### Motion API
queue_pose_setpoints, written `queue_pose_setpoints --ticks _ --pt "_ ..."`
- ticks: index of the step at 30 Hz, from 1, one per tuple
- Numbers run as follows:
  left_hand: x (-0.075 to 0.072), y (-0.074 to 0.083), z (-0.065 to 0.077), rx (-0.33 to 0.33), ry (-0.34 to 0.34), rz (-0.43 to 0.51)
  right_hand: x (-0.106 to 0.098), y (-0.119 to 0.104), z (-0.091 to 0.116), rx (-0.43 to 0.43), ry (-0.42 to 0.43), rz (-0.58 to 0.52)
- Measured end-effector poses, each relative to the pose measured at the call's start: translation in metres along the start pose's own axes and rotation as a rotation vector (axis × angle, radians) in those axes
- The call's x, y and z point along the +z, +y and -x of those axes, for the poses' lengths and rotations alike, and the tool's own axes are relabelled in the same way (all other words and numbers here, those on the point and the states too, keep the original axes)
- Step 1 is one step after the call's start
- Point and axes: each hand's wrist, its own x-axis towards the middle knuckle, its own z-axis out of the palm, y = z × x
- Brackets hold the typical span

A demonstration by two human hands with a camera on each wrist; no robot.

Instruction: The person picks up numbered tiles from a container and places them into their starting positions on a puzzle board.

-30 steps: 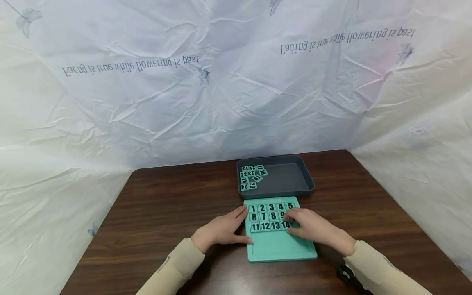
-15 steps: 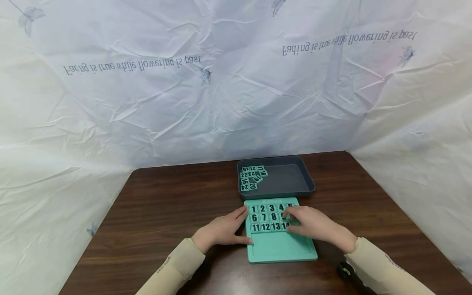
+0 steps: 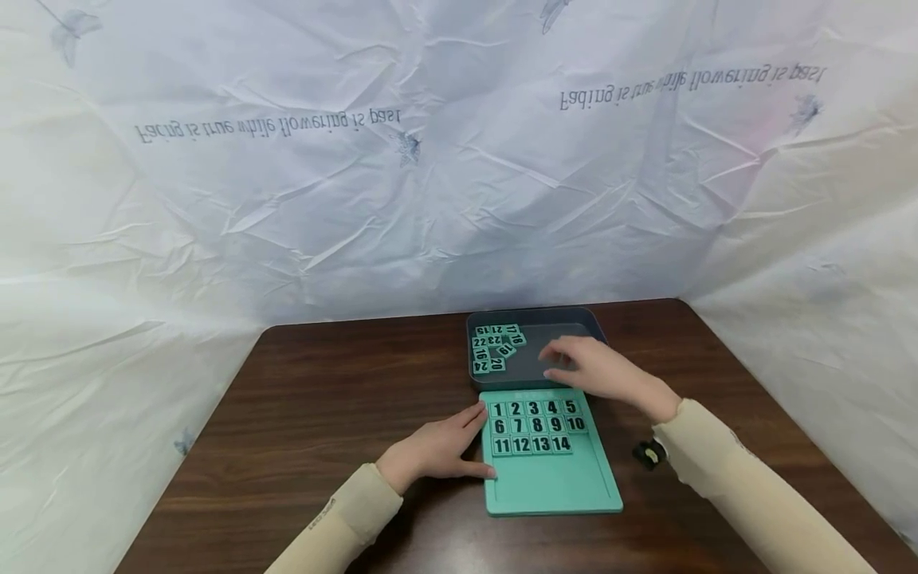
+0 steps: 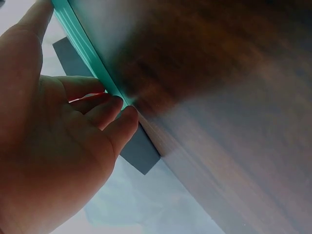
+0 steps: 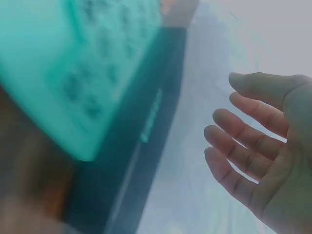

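Note:
A mint-green number board lies on the table, with number tiles 1 to 14 set in rows in its upper part. My left hand rests along the board's left edge, thumb and fingertips at the rim; the left wrist view shows its fingers against the green side. My right hand hovers over the near right part of a dark grey tray, fingers relaxed and holding nothing. Loose tiles, numbered 15 to 24, lie at the tray's left side, some turned or upside down.
The tray stands directly behind the board on a dark wooden table. White sheeting with printed writing hangs at the back and sides. A small black object shows beside the right sleeve.
My right hand has lifted off tiles 9, 10 and 14 and moved away from me to above the tray, uncovering tile 10. The left hand has stayed at the board's edge.

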Motion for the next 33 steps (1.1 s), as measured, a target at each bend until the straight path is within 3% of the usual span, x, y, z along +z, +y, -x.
queue_pose_setpoints --ticks 8,15,25,33 --pt "-0.002 0.0 0.001 -0.003 0.004 0.0 -0.024 -0.009 -0.058 -0.059 0.053 -0.05" --pt "0.0 0.0 -0.001 -0.003 -0.004 -0.009 -0.025 -0.012 -0.101 -0.049 0.016 -0.112" --pt "0.0 -0.001 -0.003 -0.003 -0.005 -0.017 0.0 0.005 -0.145 0.015 -0.073 -0.165" --pt "-0.002 0.002 -0.001 0.001 -0.02 0.015 0.041 0.028 -0.166 0.108 -0.153 -0.153"
